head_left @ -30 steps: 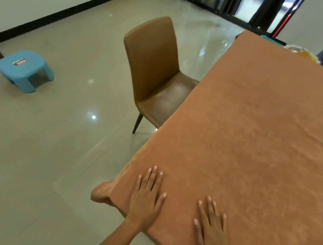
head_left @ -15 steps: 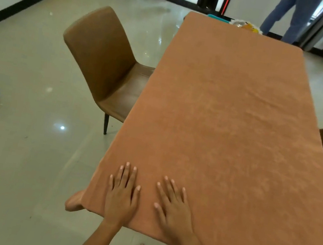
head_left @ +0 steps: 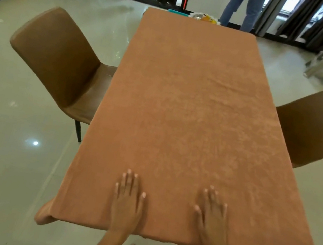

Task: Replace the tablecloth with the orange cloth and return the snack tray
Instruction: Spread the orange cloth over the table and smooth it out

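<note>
Across the table lay the orange cloth (head_left: pixel 187 114), and near its near edge the left hand (head_left: pixel 127 201) and right hand (head_left: pixel 212 214) pressed flat, fingers straight and slightly apart.

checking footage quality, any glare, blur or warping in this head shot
Head view: glare spot on the glossy floor at left; bright windows blown out; wide-angle warping bows the orange cloth edges and both chairs; slight softness on the left hand and right hand, flat on the cloth.

Left hand (head_left: pixel 126 203) and right hand (head_left: pixel 212 216) flat, palms down, fingers straight, well apart.
</note>
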